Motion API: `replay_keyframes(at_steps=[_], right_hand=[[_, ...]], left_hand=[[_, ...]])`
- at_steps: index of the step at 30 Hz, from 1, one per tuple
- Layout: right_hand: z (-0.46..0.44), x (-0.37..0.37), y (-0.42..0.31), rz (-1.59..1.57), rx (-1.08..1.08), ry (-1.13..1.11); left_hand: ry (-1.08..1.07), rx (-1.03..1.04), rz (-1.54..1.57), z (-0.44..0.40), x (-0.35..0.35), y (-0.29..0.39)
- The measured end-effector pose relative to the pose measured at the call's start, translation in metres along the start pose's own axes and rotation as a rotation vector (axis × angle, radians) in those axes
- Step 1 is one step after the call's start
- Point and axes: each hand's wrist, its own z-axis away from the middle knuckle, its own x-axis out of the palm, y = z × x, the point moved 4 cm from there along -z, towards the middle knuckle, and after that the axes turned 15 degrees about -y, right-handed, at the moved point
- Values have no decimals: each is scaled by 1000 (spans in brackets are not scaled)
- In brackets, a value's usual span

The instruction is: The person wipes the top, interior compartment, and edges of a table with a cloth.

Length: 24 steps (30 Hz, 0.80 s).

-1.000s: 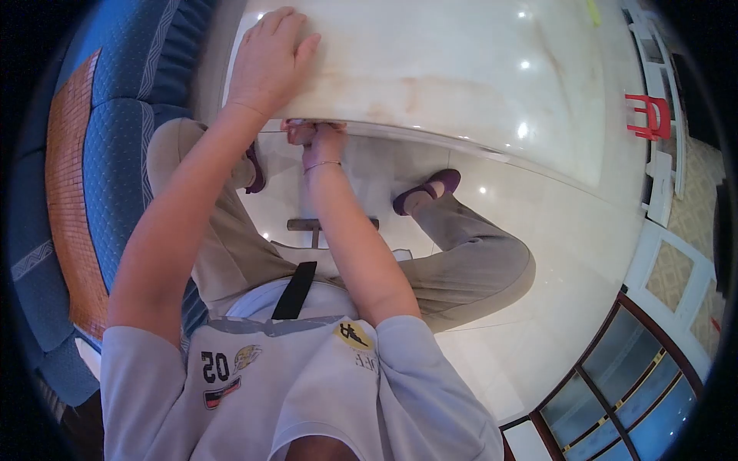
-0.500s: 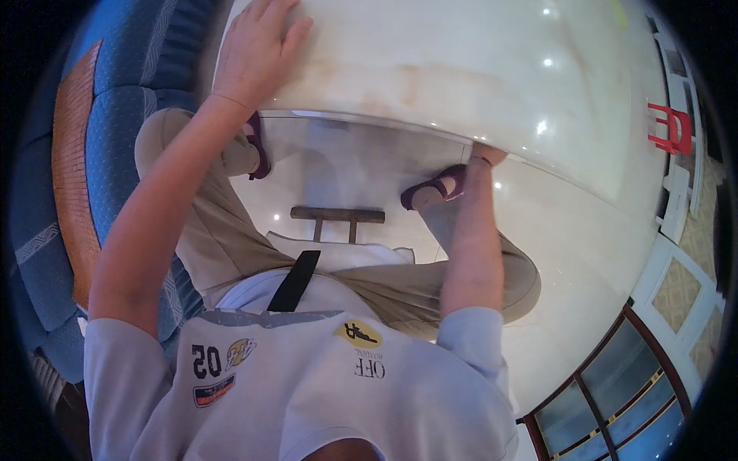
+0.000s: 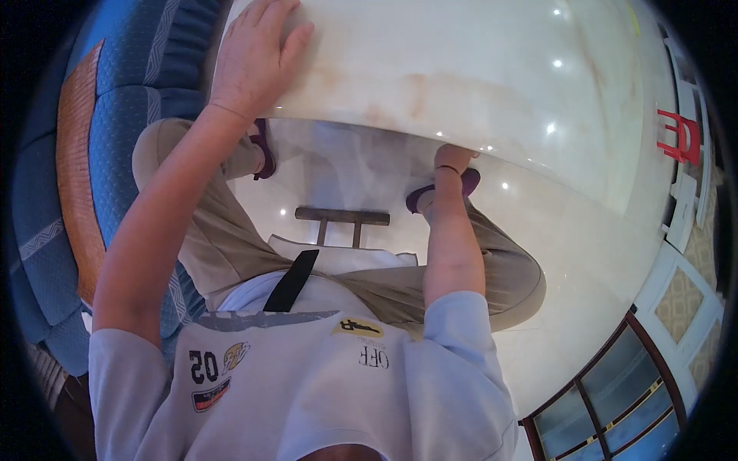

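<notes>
My left hand [image 3: 257,61] lies flat on the glossy pale stone-look tabletop [image 3: 430,61], near its left end. Its fingers point away from me, with the thumb held apart, and nothing is in it. At the table's near edge, farther right, is my right hand [image 3: 455,158], with a thin dark band at its wrist. The back of this hand and part of its thumb side show. Most of its fingers are hidden at or under the edge, so whether they grip anything does not show.
A blue sofa [image 3: 127,115] with a brown slatted mat [image 3: 79,154] stands at my left. Below me is a dark wooden bar on two legs [image 3: 342,217]. To the right are a red plastic chair [image 3: 679,138] and a dark-framed glass cabinet [image 3: 615,384].
My right hand has moved left along the table's near edge, and more of it shows. My left hand stays on the tabletop. The view has shifted slightly.
</notes>
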Motion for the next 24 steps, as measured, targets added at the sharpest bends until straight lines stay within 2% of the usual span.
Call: replay_keyframes(at_steps=[1, 3, 5, 6, 8, 12, 14, 18, 21, 22, 24], right_hand=[[-17, 25, -12, -7, -28, 133], [-10, 26, -30, -11, -58, 260], [26, -11, -53, -379, -139, 332], [28, -8, -63, -377, -139, 327], [30, -4, -82, -673, -311, 443], [45, -2, -141, -572, -362, 436], [76, -28, -169, -837, -554, 293], [73, -32, -202, -830, -570, 155], [60, -31, -209, -688, -663, 94], [31, -1, -225, -1119, -697, 199], [27, 2, -224, -1555, -720, 311]], left_hand=[[1, 3, 2, -1, -4, 3], [-33, -56, 76, 0, -12, 10], [-17, -48, 84, 0, -10, 8], [1, -39, 91, 1, -9, 7], [-29, -51, 90, 0, -11, 8], [-66, -78, 94, -2, -13, 10], [-72, -95, 85, -1, -12, 9], [-84, -84, 122, -2, -14, 11], [-38, -42, 112, -1, -13, 10], [-32, -41, 113, -1, -12, 10], [-52, -76, 108, 0, -9, 8]])
